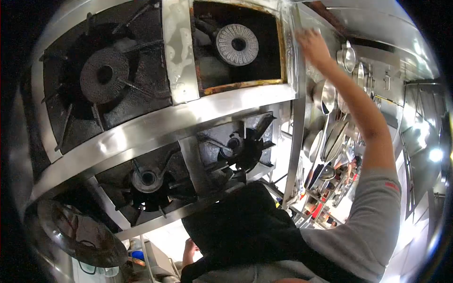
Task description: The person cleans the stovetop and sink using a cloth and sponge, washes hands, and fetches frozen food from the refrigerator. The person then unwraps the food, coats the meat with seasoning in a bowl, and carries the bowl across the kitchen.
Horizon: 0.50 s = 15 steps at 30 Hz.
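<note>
My right arm reaches far forward. My right hand [312, 46] is at the metal strip [291, 52] along the right side of the back burner bay [278, 61]. Its fingers look bent together and slightly blurred; I cannot tell what they hold. Inside that bay a round slotted burner [237, 44] lies exposed, with no grate over it and brown, rusty edges around it. Low in the view, my left hand [190, 248] hangs beside the black apron [236, 226], its fingers mostly hidden.
A large burner under a black grate [104, 75] fills the back left. Two smaller burners [147, 180] with grates sit in front. A dark wok [80, 231] leans at the lower left. Pans and ladles [325, 96] hang along the right side, below a steel wall [391, 23].
</note>
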### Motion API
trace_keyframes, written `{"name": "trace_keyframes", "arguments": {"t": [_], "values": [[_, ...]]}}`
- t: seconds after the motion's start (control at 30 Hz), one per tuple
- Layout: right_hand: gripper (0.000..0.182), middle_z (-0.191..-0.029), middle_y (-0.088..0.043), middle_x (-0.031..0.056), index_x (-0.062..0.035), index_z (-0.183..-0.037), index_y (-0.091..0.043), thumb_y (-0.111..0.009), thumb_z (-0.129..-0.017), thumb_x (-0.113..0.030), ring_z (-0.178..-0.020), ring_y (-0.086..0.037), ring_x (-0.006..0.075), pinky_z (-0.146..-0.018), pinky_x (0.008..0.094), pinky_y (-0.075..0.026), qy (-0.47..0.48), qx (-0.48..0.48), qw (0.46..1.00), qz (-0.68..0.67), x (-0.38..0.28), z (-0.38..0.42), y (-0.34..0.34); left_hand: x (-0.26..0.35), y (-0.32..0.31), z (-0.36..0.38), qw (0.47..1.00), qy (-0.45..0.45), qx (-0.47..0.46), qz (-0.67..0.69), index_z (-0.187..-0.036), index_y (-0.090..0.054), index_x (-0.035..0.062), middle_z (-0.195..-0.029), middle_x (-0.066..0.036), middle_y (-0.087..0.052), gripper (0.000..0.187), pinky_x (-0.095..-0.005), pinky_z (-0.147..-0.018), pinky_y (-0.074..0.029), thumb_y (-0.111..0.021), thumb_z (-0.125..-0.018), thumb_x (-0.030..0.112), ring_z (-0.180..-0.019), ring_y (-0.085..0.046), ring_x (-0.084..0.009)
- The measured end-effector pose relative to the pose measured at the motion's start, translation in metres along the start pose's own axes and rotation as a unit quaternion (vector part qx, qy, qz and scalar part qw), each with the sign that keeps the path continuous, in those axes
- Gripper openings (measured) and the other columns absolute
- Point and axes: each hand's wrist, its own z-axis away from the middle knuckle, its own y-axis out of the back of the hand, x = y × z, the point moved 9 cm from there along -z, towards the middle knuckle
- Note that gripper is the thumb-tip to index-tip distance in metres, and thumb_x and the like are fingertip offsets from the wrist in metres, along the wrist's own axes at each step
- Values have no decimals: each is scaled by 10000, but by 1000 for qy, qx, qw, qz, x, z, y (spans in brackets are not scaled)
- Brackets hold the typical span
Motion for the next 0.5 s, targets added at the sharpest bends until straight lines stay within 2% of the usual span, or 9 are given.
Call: {"name": "trace_keyframes", "arguments": {"t": [0.03, 0.07, 0.17, 0.2, 0.27, 0.33, 0.4, 0.43, 0.5], "values": [[515, -1287, -481, 119, -58, -1291, -442, -515, -788, -140, -1216, -403, 263, -1006, 434, -328, -3, -1, 1000, -6, -6, 4, -3, -46, 0, 14, 936, 265, 74, 220, -775, -499, 115, -521, 6, -402, 259, -265, -387, -311, -459, -926, 322, -402, -361, -101], [522, -1282, -481, 129, -39, -1296, -427, -510, -787, -126, -1214, -404, 266, -1015, 436, -320, -22, -3, 1000, 14, -10, 7, -5, -72, 13, 18, 920, 326, 125, 179, -778, -497, 107, -544, 12, -416, 282, -262, -397, -323, -464, -923, 347, -414, -368, -95], [541, -1259, -493, 152, 15, -1288, -411, -501, -764, -87, -1214, -400, 277, -1042, 449, -290, -59, 17, 997, -51, -45, 65, -19, -105, 4, 30, 919, 308, 79, 232, -822, -526, 98, -585, 11, -439, 299, -265, -408, -354, -454, -926, 369, -444, -390, -96], [534, -1268, -490, 156, 23, -1271, -429, -498, -750, -71, -1201, -412, 280, -1043, 460, -291, 23, 36, 998, -36, -73, 96, 8, -110, -3, 34, 927, 271, 53, 253, -847, -534, 95, -598, 10, -445, 302, -265, -420, -371, -453, -926, 375, -455, -406, -100], [440, -1263, -515, 121, 1, -1177, -540, -505, -744, -70, -1174, -452, 267, -1002, 450, -336, 73, -35, 993, -85, -100, 136, 11, -95, -1, 19, 937, 220, 32, 269, -872, -542, 91, -611, 10, -451, 308, -264, -433, -388, -453, -925, 381, -466, -422, -104], [418, -1189, -572, 110, -50, -1168, -564, -512, -753, -59, -1134, -489, 278, -969, 422, -368, 58, -37, 975, -210, -89, 131, 29, -53, 0, 17, 954, 177, 27, 240, -878, -541, 89, -618, 6, -454, 304, -264, -442, -394, -458, -923, 378, -472, -432, -106], [420, -1108, -605, 133, -98, -1188, -552, -502, -776, -32, -1034, -552, 314, -893, 411, -433, -174, -72, 905, -382, -44, 117, 48, 20, -2, 30, 968, 146, 23, 203, -885, -540, 87, -624, 3, -458, 301, -264, -451, -401, -463, -921, 375, -478, -442, -108], [425, -1045, -611, 166, -120, -1201, -541, -496, -788, -26, -954, -577, 362, -791, 446, -479, -163, 98, 910, -368, -32, 110, 70, 49, -1, 32, 975, 130, 19, 179, -888, -539, 86, -627, 1, -460, 299, -264, -456, -404, -466, -920, 374, -481, -447, -109], [428, -1017, -614, 168, -120, -1207, -523, -499, -788, -34, -903, -587, 375, -758, 462, -484, -235, 90, 891, -379, -31, 95, 36, 45, 14, 32, 975, 156, 22, 154, -895, -534, 82, -634, -2, -465, 299, -264, -470, -412, -472, -919, 374, -484, -460, -111]]}}
